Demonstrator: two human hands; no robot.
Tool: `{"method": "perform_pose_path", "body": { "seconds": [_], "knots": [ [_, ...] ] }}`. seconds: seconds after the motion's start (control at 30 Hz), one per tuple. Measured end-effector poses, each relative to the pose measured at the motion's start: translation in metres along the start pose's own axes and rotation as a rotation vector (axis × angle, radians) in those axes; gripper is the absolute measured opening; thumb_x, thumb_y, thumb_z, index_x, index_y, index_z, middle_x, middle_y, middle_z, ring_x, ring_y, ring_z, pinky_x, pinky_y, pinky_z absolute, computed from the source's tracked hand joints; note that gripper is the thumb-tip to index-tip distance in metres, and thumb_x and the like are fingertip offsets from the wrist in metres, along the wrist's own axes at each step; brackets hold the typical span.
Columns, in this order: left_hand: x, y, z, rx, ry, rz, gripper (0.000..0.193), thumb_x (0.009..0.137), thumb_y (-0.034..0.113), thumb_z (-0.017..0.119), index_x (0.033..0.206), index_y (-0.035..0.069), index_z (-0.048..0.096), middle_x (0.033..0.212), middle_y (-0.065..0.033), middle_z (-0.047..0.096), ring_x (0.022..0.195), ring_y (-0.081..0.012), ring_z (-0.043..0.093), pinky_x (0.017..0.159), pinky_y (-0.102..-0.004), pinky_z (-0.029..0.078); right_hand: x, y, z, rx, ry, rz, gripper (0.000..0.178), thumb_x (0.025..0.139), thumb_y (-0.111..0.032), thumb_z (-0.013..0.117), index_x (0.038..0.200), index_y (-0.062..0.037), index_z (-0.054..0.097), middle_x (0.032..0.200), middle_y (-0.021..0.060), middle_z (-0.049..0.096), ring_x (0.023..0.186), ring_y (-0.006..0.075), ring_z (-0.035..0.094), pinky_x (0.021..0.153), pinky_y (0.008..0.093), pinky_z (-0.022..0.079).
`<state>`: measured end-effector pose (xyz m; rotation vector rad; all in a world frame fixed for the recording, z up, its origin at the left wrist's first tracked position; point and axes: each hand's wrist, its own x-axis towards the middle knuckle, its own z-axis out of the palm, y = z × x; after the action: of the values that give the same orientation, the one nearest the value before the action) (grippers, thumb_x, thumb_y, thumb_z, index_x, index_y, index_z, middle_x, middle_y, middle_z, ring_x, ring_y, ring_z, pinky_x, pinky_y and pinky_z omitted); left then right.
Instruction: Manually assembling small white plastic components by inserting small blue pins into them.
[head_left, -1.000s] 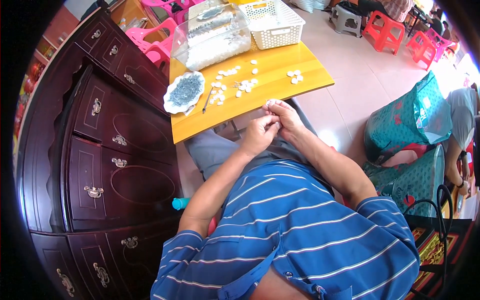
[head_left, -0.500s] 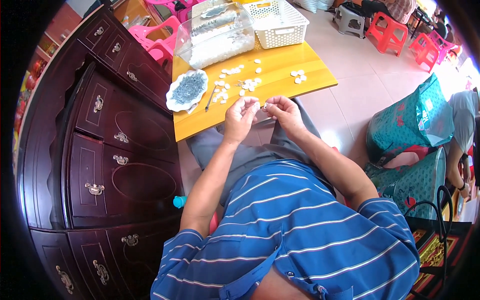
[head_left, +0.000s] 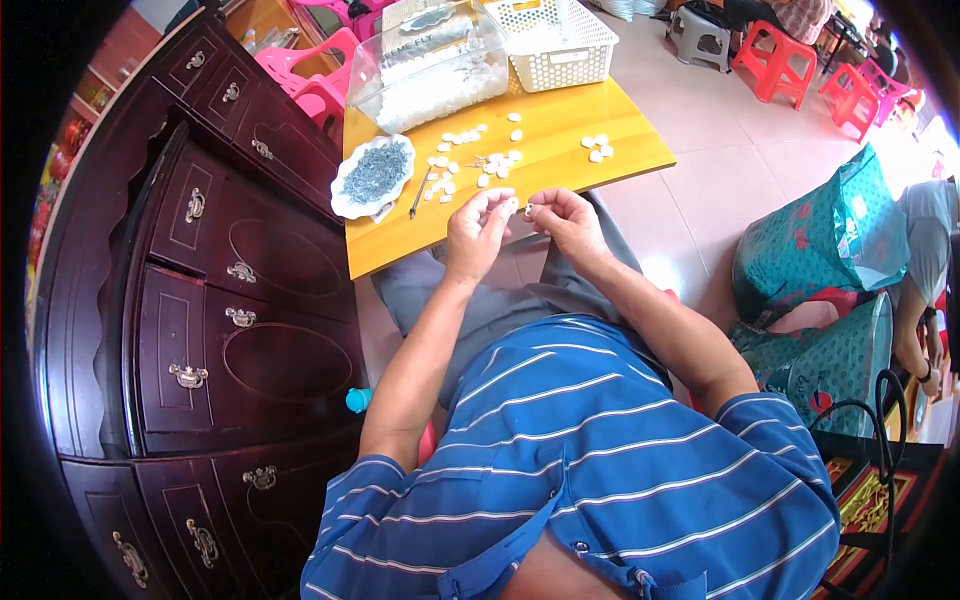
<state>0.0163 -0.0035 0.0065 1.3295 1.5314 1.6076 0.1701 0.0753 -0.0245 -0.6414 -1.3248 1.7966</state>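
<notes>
The left hand (head_left: 474, 238) pinches a small white piece (head_left: 514, 204) at its fingertips; just to its right, the right hand (head_left: 572, 230) closes thumb and finger on a tiny piece (head_left: 529, 210), too small to make out. Beyond the hands, loose white discs (head_left: 484, 181) lie on the yellow table (head_left: 560, 130), with a scalloped dish (head_left: 345, 207) of dark bits (head_left: 377, 174) left of them.

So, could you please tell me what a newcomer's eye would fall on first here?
Probably the blue shirt with white stripes, filling the lower middle, and the dark wooden cabinet along the left side. Next might come the left hand and right hand, close together by the near edge of the yellow table, each pinching a tiny piece. Teal bags stand out at the right.
</notes>
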Motion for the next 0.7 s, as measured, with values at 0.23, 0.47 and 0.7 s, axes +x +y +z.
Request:
{"method": "perform_pose_path", "body": {
  "seconds": [0.23, 0.47, 0.7],
  "knots": [
    [-0.0004, 0.0002, -0.0004, 0.034, -0.004, -0.023, 0.020, 0.096, 0.016, 0.069, 0.111, 0.002, 0.071, 0.086, 0.0005, 0.069, 0.063, -0.0044, 0.057, 0.057, -0.0198, 0.049, -0.0007, 0.0003, 0.0014, -0.024, 0.015, -0.001, 0.014, 0.094, -0.007, 0.066, 0.106, 0.0002, 0.066, 0.090, 0.0050, 0.071, 0.082, 0.0100, 0.065, 0.078, 0.0263, 0.054],
    [-0.0008, -0.0020, -0.0004, 0.053, 0.002, -0.011, 0.020, 0.096, 0.016, 0.069, 0.110, 0.002, 0.072, 0.085, 0.0004, 0.069, 0.062, -0.0042, 0.057, 0.056, -0.0197, 0.049, 0.0002, 0.0033, -0.0005, -0.091, -0.009, -0.025, 0.011, 0.097, -0.008, 0.065, 0.107, -0.0033, 0.065, 0.093, 0.0031, 0.071, 0.086, 0.0082, 0.065, 0.078, 0.0222, 0.051],
    [-0.0004, -0.0031, 0.0002, 0.077, 0.004, 0.011, 0.020, 0.096, 0.016, 0.069, 0.110, 0.002, 0.072, 0.085, 0.0007, 0.069, 0.062, -0.0043, 0.057, 0.055, -0.0197, 0.048, -0.0002, 0.0019, -0.0012, -0.091, -0.017, -0.024, 0.011, 0.096, -0.008, 0.065, 0.106, -0.0030, 0.065, 0.093, 0.0036, 0.071, 0.085, 0.0083, 0.065, 0.078, 0.0225, 0.050]
  ]
}}
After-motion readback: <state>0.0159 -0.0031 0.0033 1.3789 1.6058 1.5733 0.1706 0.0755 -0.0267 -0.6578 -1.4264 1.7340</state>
